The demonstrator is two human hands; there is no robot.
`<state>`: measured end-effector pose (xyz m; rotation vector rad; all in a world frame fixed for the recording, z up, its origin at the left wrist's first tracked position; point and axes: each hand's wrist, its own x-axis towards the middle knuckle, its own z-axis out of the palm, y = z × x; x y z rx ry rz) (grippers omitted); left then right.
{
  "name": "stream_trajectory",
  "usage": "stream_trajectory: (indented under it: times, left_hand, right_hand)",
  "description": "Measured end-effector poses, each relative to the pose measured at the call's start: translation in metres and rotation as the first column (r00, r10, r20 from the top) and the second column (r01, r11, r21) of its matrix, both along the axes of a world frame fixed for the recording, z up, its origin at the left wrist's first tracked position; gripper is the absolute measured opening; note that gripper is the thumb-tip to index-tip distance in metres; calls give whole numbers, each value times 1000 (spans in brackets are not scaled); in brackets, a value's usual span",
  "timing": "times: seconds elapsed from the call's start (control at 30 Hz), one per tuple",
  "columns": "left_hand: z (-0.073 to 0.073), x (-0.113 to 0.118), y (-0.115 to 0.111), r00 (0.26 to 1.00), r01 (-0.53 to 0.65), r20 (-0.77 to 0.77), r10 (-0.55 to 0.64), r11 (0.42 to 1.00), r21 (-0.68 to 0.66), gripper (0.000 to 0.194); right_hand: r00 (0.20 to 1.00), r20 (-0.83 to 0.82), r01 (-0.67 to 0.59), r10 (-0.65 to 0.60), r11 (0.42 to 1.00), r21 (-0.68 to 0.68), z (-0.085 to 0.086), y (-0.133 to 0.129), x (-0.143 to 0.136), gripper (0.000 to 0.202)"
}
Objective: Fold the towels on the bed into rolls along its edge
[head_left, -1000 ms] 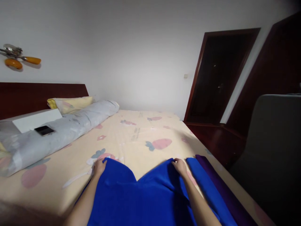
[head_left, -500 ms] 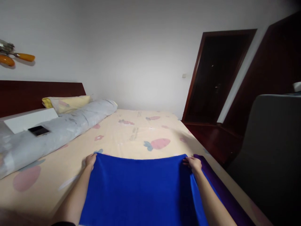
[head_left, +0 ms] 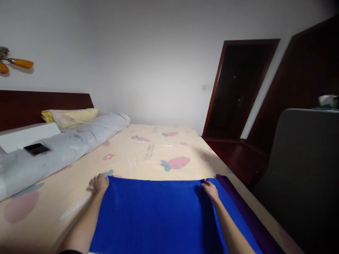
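Observation:
A blue cloth point(head_left: 159, 215) is spread over the near part of the bed, its far edge almost straight. My left hand point(head_left: 101, 183) is closed on the cloth's far left corner. Along the far edge at the right, my right hand point(head_left: 210, 191) pinches the cloth, with a fold running toward me beneath the wrist. More blue cloth lies to the right of that hand, and a dark purple cloth point(head_left: 238, 201) shows beside it near the bed's right edge.
The bed has a cream sheet point(head_left: 143, 151) with a fruit print. At left lie a long grey roll point(head_left: 87, 141), a phone point(head_left: 37, 149), a white box point(head_left: 31, 135) and a yellow pillow point(head_left: 76, 117). A grey chair back point(head_left: 299, 148) stands at right.
My right hand has moved slightly left and nearer with the cloth's edge, which has sunk lower. More blue cloth shows to its right. The camera view has shifted a little.

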<state>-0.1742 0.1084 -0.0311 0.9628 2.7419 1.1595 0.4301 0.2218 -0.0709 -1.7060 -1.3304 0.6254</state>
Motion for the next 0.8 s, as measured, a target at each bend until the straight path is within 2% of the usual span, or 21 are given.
stream_trajectory:
  times: [0.07,0.1,0.17,0.2,0.27,0.3,0.37,0.5,0.6,0.7,0.8]
  left_hand:
    - [-8,20,-10,983,80,-162,-82,997,-22,46]
    - [-13,31,-14,951,156,-263,-164,986,-52,48]
    - [-25,48,-24,831,327,-411,-376,926,-186,51]
    - [-32,54,-28,775,388,-419,-474,879,-277,52]
    - [-42,58,-35,737,439,-330,-590,789,-430,53]
    - [-45,56,-38,746,433,-282,-603,761,-483,54]
    - [-47,49,-43,789,381,-233,-569,750,-541,55]
    - [-38,39,-51,877,241,-240,-416,813,-530,56]
    - [-38,45,-68,895,142,-318,-313,875,-462,57]
    - [-55,55,-102,859,148,-384,-338,883,-445,57]
    - [-78,60,-141,850,163,-387,-357,877,-451,59]
  right_hand:
    - [998,59,-33,33,999,4,-7,-9,-8,51]
    - [996,74,-56,55,998,13,-11,-15,-12,54]
    - [978,167,-130,121,991,41,-20,-25,-18,54]
    - [954,259,-168,150,985,47,-24,-30,-19,53]
    - [856,488,-203,168,979,20,-31,-36,-18,53]
    - [791,589,-198,166,980,-11,-34,-37,-16,55]
    - [698,694,-170,177,982,-79,-35,-36,-9,59]
    - [640,727,-213,249,966,-143,-32,-36,-2,63]
    - [622,745,-303,241,951,-54,-35,-53,-8,63]
    - [636,728,-398,254,917,28,-51,-88,-13,64]
    - [648,720,-395,248,918,40,-73,-127,-2,67]
